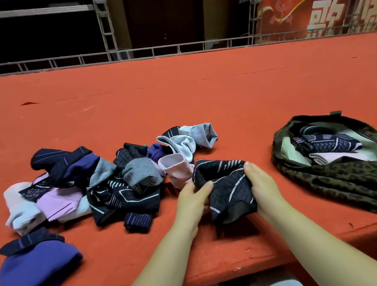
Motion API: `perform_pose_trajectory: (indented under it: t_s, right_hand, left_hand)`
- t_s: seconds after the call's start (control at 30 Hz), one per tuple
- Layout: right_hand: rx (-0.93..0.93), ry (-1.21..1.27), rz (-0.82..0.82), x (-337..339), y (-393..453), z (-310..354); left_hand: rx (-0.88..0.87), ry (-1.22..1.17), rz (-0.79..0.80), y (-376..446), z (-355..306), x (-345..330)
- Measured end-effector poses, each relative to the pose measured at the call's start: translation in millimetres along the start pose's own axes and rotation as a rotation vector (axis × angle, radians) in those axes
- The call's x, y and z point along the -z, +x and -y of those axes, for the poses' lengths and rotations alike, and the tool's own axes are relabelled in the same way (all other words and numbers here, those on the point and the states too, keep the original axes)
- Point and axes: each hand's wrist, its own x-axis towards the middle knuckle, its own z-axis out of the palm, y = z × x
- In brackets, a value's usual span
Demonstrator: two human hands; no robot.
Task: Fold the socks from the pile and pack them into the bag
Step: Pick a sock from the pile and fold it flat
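A black sock with white lines (pixel 227 186) sits bunched between both hands near the table's front. My left hand (pixel 192 199) grips its left side, thumb on top. My right hand (pixel 263 185) grips its right side, thumb over the upper edge. To the left lies the sock pile (pixel 95 181): navy, purple, pink, grey and white socks in a loose heap. A leopard-print bag (pixel 349 180) lies open at the right, with a folded dark patterned sock (pixel 324 143) and a pale pink one (pixel 341 155) inside.
A purple sock (pixel 37 266) lies apart at the front left, and a small navy one (pixel 138 221) sits in front of the pile. The red cloth table (pixel 176 100) stretches far back to a metal rail. The front edge runs just below my forearms.
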Motion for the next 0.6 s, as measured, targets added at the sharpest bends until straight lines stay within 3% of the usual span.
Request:
perform_pose_trajectory:
  t_s: [0.13,0.33,0.47,0.6]
  right_hand:
    - [0.01,-0.26,-0.089,15.0,25.0,6.9]
    - [-0.075,-0.456,0.102,42.5,43.6,12.9]
    - [-0.092,-0.418,0.195,45.7,44.2,22.3]
    - [-0.092,-0.479,0.265,47.7,42.5,26.3]
  left_hand:
    - [-0.089,-0.064,0.056,13.0,-13.3,7.5]
    - [-0.056,-0.21,0.129,23.5,-32.7,30.8]
    - [-0.062,-0.347,0.099,23.8,-41.2,32.5]
    - [-0.064,-0.336,0.111,22.2,-50.7,25.4]
